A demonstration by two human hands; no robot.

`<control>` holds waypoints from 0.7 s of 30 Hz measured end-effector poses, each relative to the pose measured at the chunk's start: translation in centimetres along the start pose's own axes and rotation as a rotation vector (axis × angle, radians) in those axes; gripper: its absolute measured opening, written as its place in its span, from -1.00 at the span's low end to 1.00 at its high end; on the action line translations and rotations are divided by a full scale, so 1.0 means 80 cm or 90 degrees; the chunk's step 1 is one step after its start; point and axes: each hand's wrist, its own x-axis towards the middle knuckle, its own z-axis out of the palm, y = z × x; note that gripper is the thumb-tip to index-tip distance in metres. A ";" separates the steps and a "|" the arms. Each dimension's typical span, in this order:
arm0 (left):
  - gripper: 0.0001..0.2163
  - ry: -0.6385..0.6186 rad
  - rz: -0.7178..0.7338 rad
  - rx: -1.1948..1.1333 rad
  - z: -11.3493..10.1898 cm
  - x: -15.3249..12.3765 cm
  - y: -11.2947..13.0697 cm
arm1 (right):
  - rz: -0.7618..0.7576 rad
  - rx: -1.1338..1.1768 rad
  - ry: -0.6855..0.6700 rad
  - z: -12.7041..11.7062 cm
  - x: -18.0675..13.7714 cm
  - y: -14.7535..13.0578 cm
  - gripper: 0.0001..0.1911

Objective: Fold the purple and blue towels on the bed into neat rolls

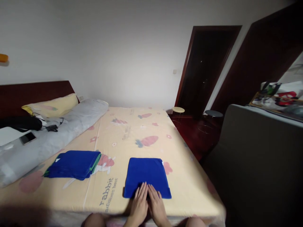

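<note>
A folded blue cloth (145,172) lies flat on the bed near its front edge. My left hand (139,204) and my right hand (155,205) rest side by side, palms down with fingers stretched out, on the near edge of that cloth. Neither hand grips anything. To the left, a stack of folded blue cloths (74,164) with a green edge sits on the bed, apart from my hands.
The bed carries a cream sheet (132,132) printed with carrots. A grey rolled duvet (59,129), a yellow pillow (52,107), a phone (27,137) and cables lie at the left. A dark grey block (258,164) stands right of the bed; two stools (178,110) stand by a dark door.
</note>
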 end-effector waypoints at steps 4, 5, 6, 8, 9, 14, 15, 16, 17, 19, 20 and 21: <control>-0.40 -0.017 0.015 0.053 -0.008 -0.023 -0.029 | -0.027 -0.032 0.010 0.001 -0.018 0.031 -0.36; -0.41 -0.021 0.006 0.066 -0.015 -0.031 -0.046 | -0.021 -0.044 0.018 -0.005 -0.025 0.050 -0.38; -0.41 -0.025 -0.003 0.075 -0.023 -0.039 -0.064 | -0.012 -0.053 0.024 -0.012 -0.032 0.069 -0.39; -0.39 -0.038 -0.018 0.079 -0.039 -0.051 -0.095 | 0.003 -0.058 0.019 -0.026 -0.042 0.104 -0.41; -0.36 -0.052 -0.019 0.071 -0.045 -0.054 -0.106 | 0.005 -0.055 0.006 -0.031 -0.044 0.115 -0.42; -0.32 -0.108 -0.044 -0.016 -0.061 -0.034 -0.116 | 0.045 -0.021 -0.071 -0.048 -0.022 0.116 -0.44; -0.35 -0.102 -0.056 -0.034 -0.064 -0.028 -0.115 | 0.063 -0.015 -0.074 -0.053 -0.015 0.111 -0.45; -0.40 -0.092 -0.067 -0.053 -0.068 -0.022 -0.113 | 0.078 -0.007 -0.070 -0.058 -0.010 0.105 -0.46; -0.44 -0.081 -0.076 -0.074 -0.072 -0.017 -0.112 | 0.086 0.007 -0.061 -0.065 -0.006 0.101 -0.48; -0.54 -0.059 -0.098 -0.120 -0.084 -0.010 -0.111 | 0.094 0.055 -0.039 -0.078 -0.001 0.097 -0.56; -0.59 -0.055 -0.117 -0.143 -0.090 -0.008 -0.111 | 0.104 0.089 -0.031 -0.083 0.001 0.096 -0.62; -0.63 -0.055 -0.143 -0.163 -0.096 -0.006 -0.111 | 0.122 0.123 -0.025 -0.088 0.002 0.097 -0.67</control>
